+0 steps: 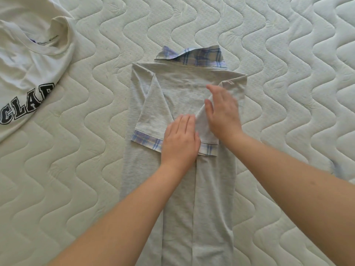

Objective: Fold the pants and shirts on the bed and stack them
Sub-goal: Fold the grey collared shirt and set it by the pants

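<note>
Grey shirt (178,104) lies mid-bed, plaid collar at the far end, both sides and sleeves folded in to a narrow strip. Your left hand (180,139) presses flat on it; right hand (222,110) is flat on the right sleeve, blurred. White shirt (28,70) lies far left, well apart. Bare mattress (288,93) shows on both sides.

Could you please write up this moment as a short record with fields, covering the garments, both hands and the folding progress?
surface: quilted cream mattress
garment in work: grey polo shirt with plaid collar and plaid sleeve cuffs, lying face down, both sides folded inward, sleeves laid over the back
left hand: flat, pressing the middle where the sleeves meet
right hand: fingers straight, resting on the right sleeve, slightly blurred
other garment: white T-shirt with black lettering, unfolded, upper left
progress: lengthwise folds made; not yet folded crosswise or stacked
</note>
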`<state>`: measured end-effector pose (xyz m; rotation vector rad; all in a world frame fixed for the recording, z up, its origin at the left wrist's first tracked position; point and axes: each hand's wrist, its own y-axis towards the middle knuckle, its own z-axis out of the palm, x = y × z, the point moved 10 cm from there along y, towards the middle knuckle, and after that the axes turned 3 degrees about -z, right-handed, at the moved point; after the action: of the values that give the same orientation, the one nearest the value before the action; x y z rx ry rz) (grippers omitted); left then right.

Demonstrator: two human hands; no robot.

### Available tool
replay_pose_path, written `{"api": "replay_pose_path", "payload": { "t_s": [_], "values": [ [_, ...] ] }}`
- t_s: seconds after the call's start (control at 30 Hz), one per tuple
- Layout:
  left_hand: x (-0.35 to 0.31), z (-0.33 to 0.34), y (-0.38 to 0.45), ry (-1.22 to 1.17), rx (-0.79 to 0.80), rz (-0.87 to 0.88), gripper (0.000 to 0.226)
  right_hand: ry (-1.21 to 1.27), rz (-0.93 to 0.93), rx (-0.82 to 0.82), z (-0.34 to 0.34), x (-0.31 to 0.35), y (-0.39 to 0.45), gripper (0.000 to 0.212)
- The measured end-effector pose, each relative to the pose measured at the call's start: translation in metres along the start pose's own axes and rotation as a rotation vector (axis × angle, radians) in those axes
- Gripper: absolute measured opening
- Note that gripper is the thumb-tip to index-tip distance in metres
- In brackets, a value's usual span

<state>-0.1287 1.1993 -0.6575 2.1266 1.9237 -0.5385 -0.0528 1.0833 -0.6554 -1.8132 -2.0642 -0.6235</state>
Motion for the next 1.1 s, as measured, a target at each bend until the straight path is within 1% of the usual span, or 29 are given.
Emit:
{"api": "replay_pose_path", "payload": {
  "t_s": [0.03, 0.07, 0.1, 0.17, 0.27, 0.33, 0.37, 0.5, 0.77, 1.0, 1.1],
  "values": [
    [0.006, 0.02, -0.001, 0.066, 0.119, -0.035, 0.057, -0.055, -0.008, 0.082, 0.014, -0.002, -0.006, 0.047],
    [0.013, 0.037, -0.006, 0.141, 0.204, -0.042, 0.062, -0.116, 0.005, 0.161, 0.028, -0.007, -0.011, 0.053],
    [0.019, 0.049, -0.011, 0.195, 0.24, -0.032, 0.063, -0.177, 0.027, 0.228, 0.039, -0.015, -0.015, 0.058],
    [0.024, 0.055, -0.018, 0.228, 0.209, 0.014, 0.063, -0.275, 0.048, 0.304, 0.054, -0.031, -0.019, 0.064],
    [0.018, 0.047, -0.022, 0.233, 0.068, 0.124, 0.058, -0.352, 0.072, 0.296, 0.055, -0.043, -0.012, 0.071],
    [0.015, 0.053, -0.023, 0.241, 0.07, 0.207, 0.058, -0.386, 0.116, 0.262, 0.052, -0.049, -0.004, 0.076],
    [0.015, 0.057, -0.023, 0.242, 0.09, 0.222, 0.059, -0.394, 0.143, 0.241, 0.05, -0.052, 0.0, 0.077],
    [0.02, 0.07, -0.019, 0.254, 0.11, 0.192, 0.061, -0.415, 0.199, 0.211, 0.053, -0.061, 0.001, 0.079],
    [0.021, 0.072, -0.015, 0.221, 0.1, 0.196, 0.063, -0.422, 0.194, 0.262, 0.059, -0.065, 0.003, 0.079],
    [0.023, 0.076, -0.014, 0.259, 0.105, 0.202, 0.067, -0.442, 0.16, 0.225, 0.061, -0.065, 0.004, 0.078],
    [0.021, 0.076, -0.013, 0.29, 0.168, 0.182, 0.068, -0.432, 0.173, 0.266, 0.061, -0.066, 0.004, 0.079]
  ]
}}
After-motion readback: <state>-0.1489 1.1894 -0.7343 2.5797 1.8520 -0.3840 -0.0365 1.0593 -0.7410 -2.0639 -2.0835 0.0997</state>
